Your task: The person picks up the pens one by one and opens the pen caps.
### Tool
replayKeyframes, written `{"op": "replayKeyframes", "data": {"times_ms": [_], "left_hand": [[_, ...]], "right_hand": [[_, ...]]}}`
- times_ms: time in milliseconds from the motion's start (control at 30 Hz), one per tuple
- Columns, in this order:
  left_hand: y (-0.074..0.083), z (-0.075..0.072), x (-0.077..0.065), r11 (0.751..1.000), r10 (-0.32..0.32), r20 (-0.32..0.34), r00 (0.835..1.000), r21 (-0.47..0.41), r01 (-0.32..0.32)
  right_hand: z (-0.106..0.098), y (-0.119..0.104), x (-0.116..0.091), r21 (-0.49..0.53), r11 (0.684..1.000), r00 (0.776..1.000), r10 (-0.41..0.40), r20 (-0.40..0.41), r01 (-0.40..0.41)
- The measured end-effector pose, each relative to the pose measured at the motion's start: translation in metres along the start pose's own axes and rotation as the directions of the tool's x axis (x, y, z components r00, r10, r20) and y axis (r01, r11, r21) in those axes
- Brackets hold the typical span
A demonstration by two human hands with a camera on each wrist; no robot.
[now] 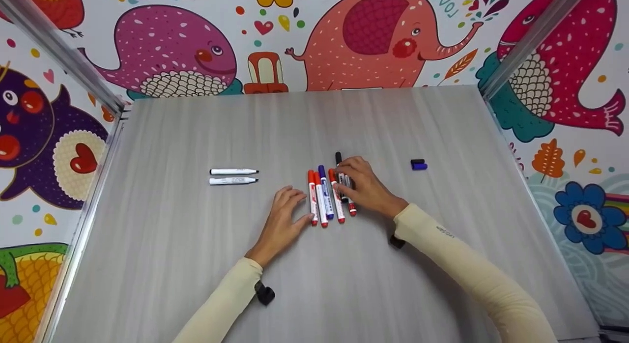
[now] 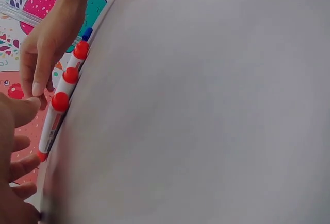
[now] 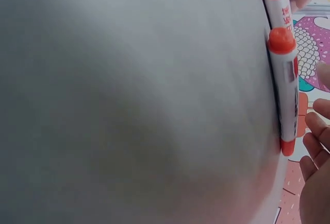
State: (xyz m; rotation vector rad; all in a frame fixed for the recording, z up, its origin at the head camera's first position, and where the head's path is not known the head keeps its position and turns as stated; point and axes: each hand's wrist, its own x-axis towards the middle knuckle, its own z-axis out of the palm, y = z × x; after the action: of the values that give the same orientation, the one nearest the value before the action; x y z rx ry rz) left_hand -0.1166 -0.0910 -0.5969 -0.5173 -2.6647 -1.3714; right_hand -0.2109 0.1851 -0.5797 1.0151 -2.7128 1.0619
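Note:
Several capped whiteboard markers lie side by side in a row in the head view. My left hand [image 1: 279,222] rests beside the row's left edge, thumb at the lower end of the leftmost red marker [image 1: 313,199]. Next to it lie another red marker [image 1: 321,204] and a blue marker [image 1: 325,194]. My right hand [image 1: 369,186] reaches over the row's right side, thumb by a third red marker [image 1: 337,203], fingers partly covering a black marker [image 1: 338,157] and a rightmost red marker [image 1: 352,209]. In the right wrist view its fingers [image 3: 317,126] are relaxed beside a red marker.
Two white markers, an upper one [image 1: 233,171] and a lower one [image 1: 233,181], lie at the left with dark tips exposed. A black cap [image 1: 417,161] and a blue cap [image 1: 419,166] sit together at the right. Patterned walls border the grey table [image 1: 196,136].

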Motion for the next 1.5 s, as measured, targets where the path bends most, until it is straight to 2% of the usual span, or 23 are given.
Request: {"op": "replayKeyframes", "data": {"times_ms": [200, 367, 600, 867, 1100, 1367, 1500], "left_hand": [[-0.001, 0.008, -0.001, 1.000, 0.028, -0.037, 0.999, 0.002, -0.028], [0.000, 0.011, 0.000, 0.998, 0.048, -0.013, 0.999, 0.029, -0.047], [0.004, 0.013, 0.000, 0.996, 0.040, 0.015, 0.999, 0.080, -0.041], [0.003, 0.012, -0.003, 0.992, 0.038, 0.047, 0.998, 0.121, -0.043], [0.000, 0.012, -0.005, 0.987, 0.061, 0.077, 0.995, 0.146, -0.071], [-0.004, 0.012, -0.005, 0.985, 0.081, 0.067, 0.994, 0.147, -0.090], [-0.003, 0.013, -0.003, 0.980, 0.092, 0.067, 0.993, 0.170, -0.103]], "right_hand": [[0.006, -0.001, 0.007, 0.003, 1.000, 1.000, -0.009, 0.014, 0.009], [0.008, 0.000, 0.010, 0.024, 1.000, 0.999, 0.006, 0.044, -0.007], [0.009, 0.001, 0.015, 0.011, 1.000, 0.996, 0.000, 0.089, -0.001], [0.012, 0.001, 0.019, -0.033, 0.999, 0.994, 0.001, 0.109, 0.002], [0.022, 0.002, 0.024, -0.098, 0.994, 0.993, -0.040, 0.108, 0.051], [0.031, 0.000, 0.032, -0.172, 0.978, 0.990, -0.097, 0.106, 0.114], [0.033, -0.002, 0.035, -0.192, 0.975, 0.989, -0.091, 0.118, 0.113]]}}
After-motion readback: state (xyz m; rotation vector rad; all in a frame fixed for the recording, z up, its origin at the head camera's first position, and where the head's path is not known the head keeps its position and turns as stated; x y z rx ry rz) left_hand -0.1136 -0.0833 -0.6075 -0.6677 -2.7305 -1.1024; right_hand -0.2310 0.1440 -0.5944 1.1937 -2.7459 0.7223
